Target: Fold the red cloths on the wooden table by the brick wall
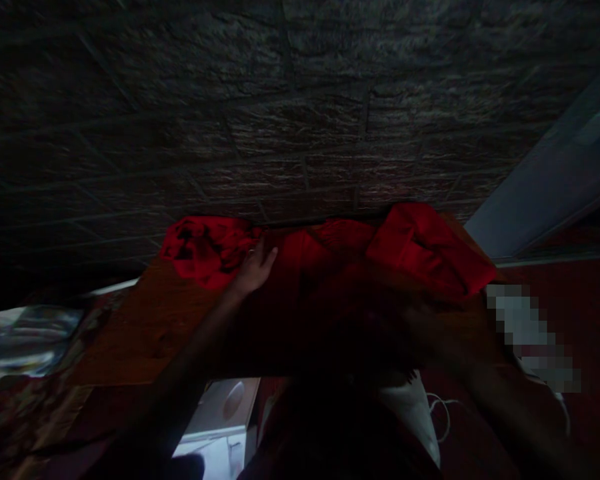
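A dark red cloth (290,267) lies spread over a wooden table (155,320), its near part lost in shadow. On the cloth's left side rests my left hand (257,268), fingers apart, beside a crumpled heap of bright red cloth (205,253). My right hand (405,317) is over the right part of the spread cloth, dim and smeared by motion, so its fingers do not show. Beyond it, at the table's back right, is a folded red cloth (420,247).
A rough block wall (300,120) rises right behind the table. At right stand a pale post (540,173) and a blurred-out pale object (530,333). A white box (225,413) is below the near edge; clear plastic packaging (30,340) lies at left.
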The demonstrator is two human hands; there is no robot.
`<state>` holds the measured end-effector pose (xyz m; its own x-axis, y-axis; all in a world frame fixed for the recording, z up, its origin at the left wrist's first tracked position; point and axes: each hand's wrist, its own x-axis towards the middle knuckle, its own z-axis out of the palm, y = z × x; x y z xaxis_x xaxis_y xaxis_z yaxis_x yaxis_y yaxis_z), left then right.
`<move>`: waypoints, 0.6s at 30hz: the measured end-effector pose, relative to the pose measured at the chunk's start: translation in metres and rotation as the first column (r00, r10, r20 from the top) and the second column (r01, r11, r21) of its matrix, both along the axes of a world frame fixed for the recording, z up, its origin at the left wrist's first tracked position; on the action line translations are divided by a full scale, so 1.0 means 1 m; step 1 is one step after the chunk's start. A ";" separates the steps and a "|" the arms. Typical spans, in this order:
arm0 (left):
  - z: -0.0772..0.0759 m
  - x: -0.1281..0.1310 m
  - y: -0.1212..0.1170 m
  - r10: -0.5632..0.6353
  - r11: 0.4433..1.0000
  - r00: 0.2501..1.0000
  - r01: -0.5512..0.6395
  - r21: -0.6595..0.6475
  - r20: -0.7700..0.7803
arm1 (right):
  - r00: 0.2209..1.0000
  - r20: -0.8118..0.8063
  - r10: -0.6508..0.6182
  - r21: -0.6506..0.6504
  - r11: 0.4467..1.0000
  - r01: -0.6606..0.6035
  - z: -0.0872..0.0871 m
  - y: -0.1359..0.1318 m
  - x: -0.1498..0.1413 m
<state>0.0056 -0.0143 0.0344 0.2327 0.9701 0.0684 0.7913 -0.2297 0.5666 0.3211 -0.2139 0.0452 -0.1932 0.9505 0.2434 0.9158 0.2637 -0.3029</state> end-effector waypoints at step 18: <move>0.011 -0.060 -0.118 0.282 0.846 0.876 -0.035 -0.533 0.390 | 0.577 -0.726 -0.374 -0.488 0.872 -0.048 -0.019 0.012 -0.169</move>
